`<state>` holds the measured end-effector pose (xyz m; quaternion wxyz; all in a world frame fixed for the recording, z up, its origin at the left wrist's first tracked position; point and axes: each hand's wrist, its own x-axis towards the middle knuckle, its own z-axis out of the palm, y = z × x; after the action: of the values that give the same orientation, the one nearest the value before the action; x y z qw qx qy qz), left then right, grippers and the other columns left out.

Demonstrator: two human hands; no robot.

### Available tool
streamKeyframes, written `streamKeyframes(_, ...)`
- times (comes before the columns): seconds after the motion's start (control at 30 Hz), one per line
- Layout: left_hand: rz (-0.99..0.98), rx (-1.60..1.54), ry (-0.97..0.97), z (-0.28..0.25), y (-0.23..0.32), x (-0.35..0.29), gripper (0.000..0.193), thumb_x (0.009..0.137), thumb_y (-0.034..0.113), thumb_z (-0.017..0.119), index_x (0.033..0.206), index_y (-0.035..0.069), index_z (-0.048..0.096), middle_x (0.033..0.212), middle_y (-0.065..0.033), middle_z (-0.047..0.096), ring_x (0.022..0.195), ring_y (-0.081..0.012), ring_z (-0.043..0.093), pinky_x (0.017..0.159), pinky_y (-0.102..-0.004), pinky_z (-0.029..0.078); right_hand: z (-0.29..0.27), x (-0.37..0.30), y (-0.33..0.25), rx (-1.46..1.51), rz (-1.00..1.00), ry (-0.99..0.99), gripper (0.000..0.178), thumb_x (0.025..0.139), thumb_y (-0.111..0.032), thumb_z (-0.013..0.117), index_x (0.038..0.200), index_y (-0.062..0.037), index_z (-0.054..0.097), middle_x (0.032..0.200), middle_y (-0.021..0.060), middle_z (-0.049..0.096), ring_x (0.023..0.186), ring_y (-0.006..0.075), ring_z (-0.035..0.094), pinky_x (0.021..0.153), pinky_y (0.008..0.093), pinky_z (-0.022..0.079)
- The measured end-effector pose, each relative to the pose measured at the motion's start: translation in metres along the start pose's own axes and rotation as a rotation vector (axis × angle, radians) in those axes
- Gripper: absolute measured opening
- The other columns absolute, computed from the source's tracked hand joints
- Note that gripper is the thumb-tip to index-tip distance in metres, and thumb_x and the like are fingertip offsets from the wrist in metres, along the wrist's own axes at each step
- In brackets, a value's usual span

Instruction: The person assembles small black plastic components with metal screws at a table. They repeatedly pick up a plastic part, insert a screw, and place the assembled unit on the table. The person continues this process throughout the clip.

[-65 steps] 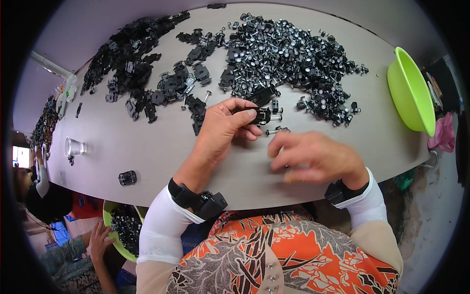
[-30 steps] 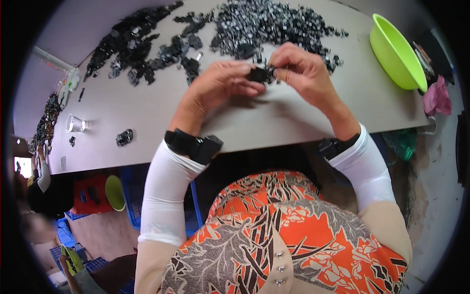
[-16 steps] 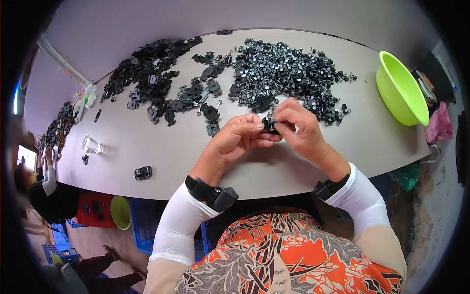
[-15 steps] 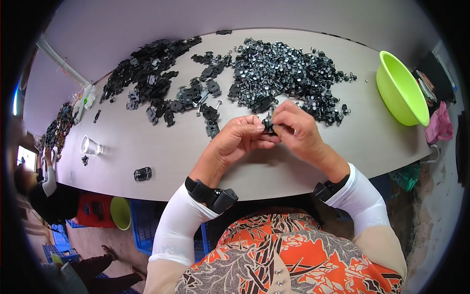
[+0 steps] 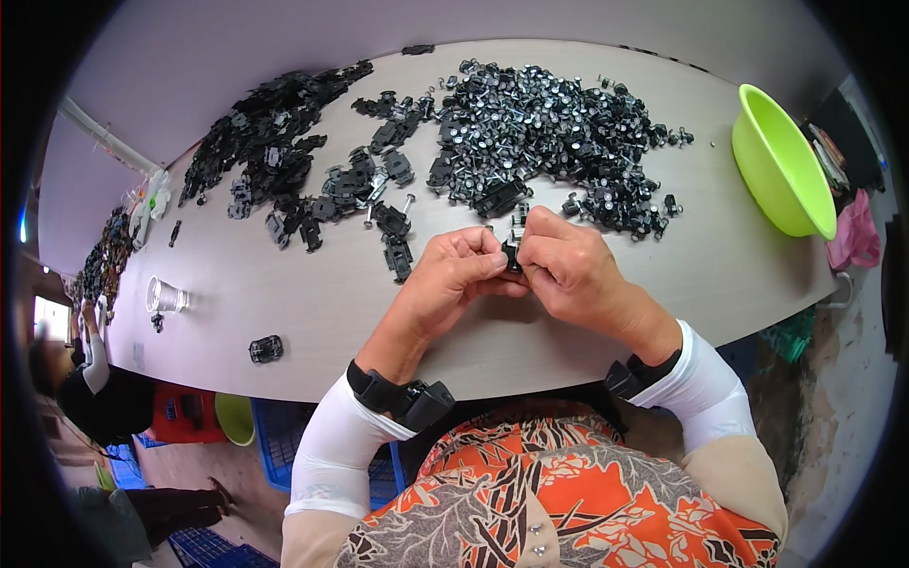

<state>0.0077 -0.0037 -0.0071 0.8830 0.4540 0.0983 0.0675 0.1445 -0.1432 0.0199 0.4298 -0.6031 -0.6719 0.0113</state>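
Observation:
In front of me, my left hand point(image 5: 456, 275) pinches a small black toy car chassis point(image 5: 511, 257) between thumb and fingers. My right hand point(image 5: 579, 273) meets it from the other side, its thumb and bent fingers closed on the part. The fingers cover most of the chassis, so I cannot see whether a wheel axle is also in the pinch. Just beyond my fingertips spreads a big heap of small black wheels on silver metal axles point(image 5: 540, 123). Loose black chassis point(image 5: 393, 251) lie left of my hands.
A heap of black chassis point(image 5: 275, 133) lies at the back left. One chassis with wheels point(image 5: 267, 349) sits near the front edge, below a clear plastic cup point(image 5: 167, 295). A lime-green basin point(image 5: 781, 170) stands at the right. At far left, another person works beside a heap of parts point(image 5: 106, 251).
The view has shifted slightly, so the table's things appear a little further left. My right fingers have closed in tighter against the chassis beside my left fingertips.

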Motion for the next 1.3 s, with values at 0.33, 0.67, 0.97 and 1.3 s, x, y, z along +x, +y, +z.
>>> streamKeyframes(0.33, 0.074, 0.176, -0.018, 0.021, 0.008, -0.010, 0.009, 0.090, 0.007, 0.062, 0.087, -0.001, 0.059, 0.085, -0.0086, 0.065, 0.079, -0.0197, 0.068, 0.077, -0.0341, 0.059, -0.017, 0.002, -0.016, -0.132, -0.158, -0.123, 0.021, 0.072, 0.000, 0.068, 0.089, -0.0045, 0.055, 0.078, 0.0083, 0.048, 0.069, 0.0273, 0.057, 0.056, 0.0377, 0.048)
streamKeyframes(0.67, 0.133, 0.294, 0.287, 0.050, 0.000, -0.046, 0.025, 0.081, 0.003, 0.071, 0.076, 0.007, 0.047, 0.073, -0.0092, 0.062, 0.059, -0.0175, 0.064, 0.053, -0.0283, 0.051, -0.006, -0.029, -0.045, 0.131, -0.089, -0.021, 0.045, 0.070, 0.010, 0.057, 0.111, -0.0052, 0.053, 0.097, 0.0142, 0.059, 0.082, 0.0323, 0.063, 0.061, 0.0385, 0.052)
streamKeyframes(0.97, 0.377, 0.267, 0.504, 0.024, 0.019, -0.149, 0.018, 0.084, 0.004, 0.068, 0.080, 0.009, 0.050, 0.075, -0.0058, 0.062, 0.055, -0.0153, 0.060, 0.050, -0.0252, 0.046, 0.017, -0.166, -0.045, 0.239, 0.188, -0.755, 0.041, 0.091, -0.027, 0.059, 0.125, -0.0047, 0.054, 0.141, 0.0183, 0.047, 0.132, 0.0373, 0.043, 0.111, 0.0464, 0.033)
streamKeyframes(1.3, 0.606, 0.126, 0.718, 0.002, 0.019, -0.235, 0.008, 0.090, 0.006, 0.063, 0.087, 0.008, 0.055, 0.081, -0.0079, 0.065, 0.062, -0.0181, 0.060, 0.054, -0.0256, 0.044, 0.021, -0.188, -0.041, 0.455, 0.322, -1.008, 0.040, 0.101, -0.040, 0.043, 0.122, -0.0109, 0.061, 0.107, 0.0117, 0.068, 0.103, 0.0308, 0.064, 0.110, 0.0496, 0.030)
